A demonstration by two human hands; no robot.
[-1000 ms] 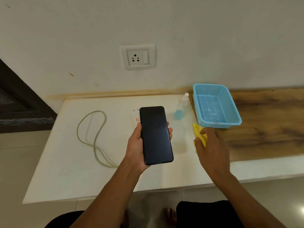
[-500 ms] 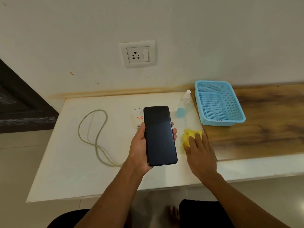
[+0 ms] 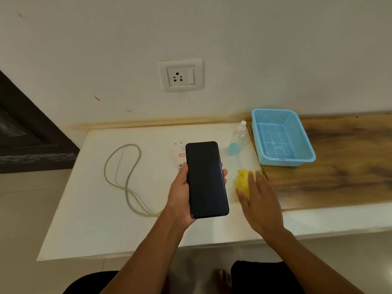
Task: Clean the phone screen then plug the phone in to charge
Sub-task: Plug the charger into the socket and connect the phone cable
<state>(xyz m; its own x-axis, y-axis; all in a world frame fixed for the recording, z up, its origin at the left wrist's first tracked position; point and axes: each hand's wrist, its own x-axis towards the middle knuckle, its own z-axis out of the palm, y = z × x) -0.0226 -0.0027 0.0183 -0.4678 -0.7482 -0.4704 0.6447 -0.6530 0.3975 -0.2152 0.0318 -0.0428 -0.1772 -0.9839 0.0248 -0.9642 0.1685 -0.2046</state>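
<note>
My left hand [image 3: 180, 194] holds a black phone [image 3: 206, 179] above the white table [image 3: 95, 219], its dark screen facing up. To the right of the phone, my right hand [image 3: 261, 200] lies over a yellow cloth [image 3: 242, 181] on the table, fingers stretched across it and thumb along its near side. A white charger adapter [image 3: 177, 153] lies just behind the phone, partly hidden by it. Its pale cable [image 3: 127, 179] loops across the table's left half. A wall socket [image 3: 180, 75] with a switch sits on the wall above.
A small spray bottle [image 3: 237, 139] with blue liquid stands behind the cloth. A light blue plastic basket [image 3: 305, 149] with nothing in it sits on the wooden surface [image 3: 339, 166] at the right. My knees and a bare foot show below the table's front edge.
My right hand has carried the yellow cloth leftward from in front of the basket to beside the phone. The phone has shifted slightly right, uncovering the adapter.
</note>
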